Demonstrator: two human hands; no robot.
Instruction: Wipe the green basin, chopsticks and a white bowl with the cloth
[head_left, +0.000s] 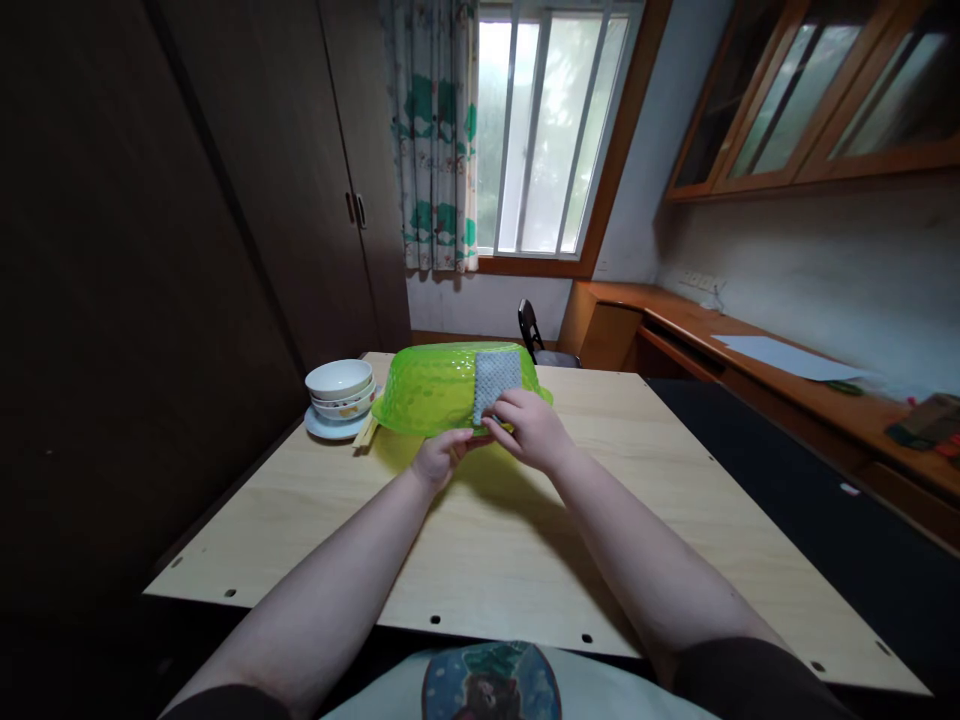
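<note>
A translucent green plastic basin (431, 390) rests tilted on the light wooden table (300, 530), its dimpled outer side facing me. My left hand (442, 455) grips its near rim. My right hand (529, 430) presses a grey knitted cleaning cloth (496, 385) against the basin's outer surface, and the fingers cover the cloth's lower edge. To the left of the basin, a stack of white bowls (341, 390) sits on a pale blue plate (319, 425), with chopsticks (366, 432) beside it.
A dark wardrobe (187, 250) stands along the left side. Beyond the table are a black chair (534, 335) and a curtained window (540, 130). On the right, a wooden counter (750, 370) holds a sheet of paper (787, 357) and small items.
</note>
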